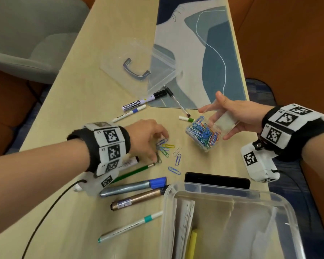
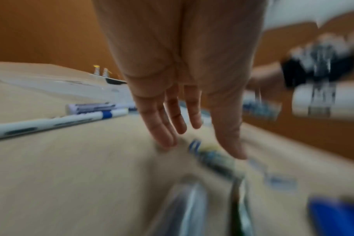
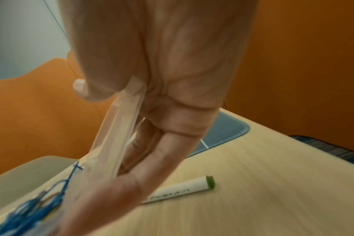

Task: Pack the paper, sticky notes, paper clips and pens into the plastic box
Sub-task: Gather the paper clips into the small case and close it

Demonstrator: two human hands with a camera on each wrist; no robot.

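**Plastic on matt wood grain**

The surface [image 1: 73, 101] is pale wood-grain, matt. Box [image 1: 223, 187], lid [image 1: 120, 53] and tub [image 1: 226, 122] are clear glossy plastic. The clips [image 1: 166, 146] look like coloured coated wire. One marker [image 1: 138, 200] has a metallic bronze sheen. The mat [image 1: 204, 53] looks like printed cloth.

Paper clips [image 1: 165, 147] loose and in tilted case [image 1: 216, 128], pens [image 1: 133, 187] on table [image 1: 79, 101], paper [image 1: 183, 219] in plastic box [image 1: 166, 212].

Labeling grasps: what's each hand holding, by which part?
Right hand grips clear clip case by its empty end. Left hand holds nothing; fingers reach loose paper clips.
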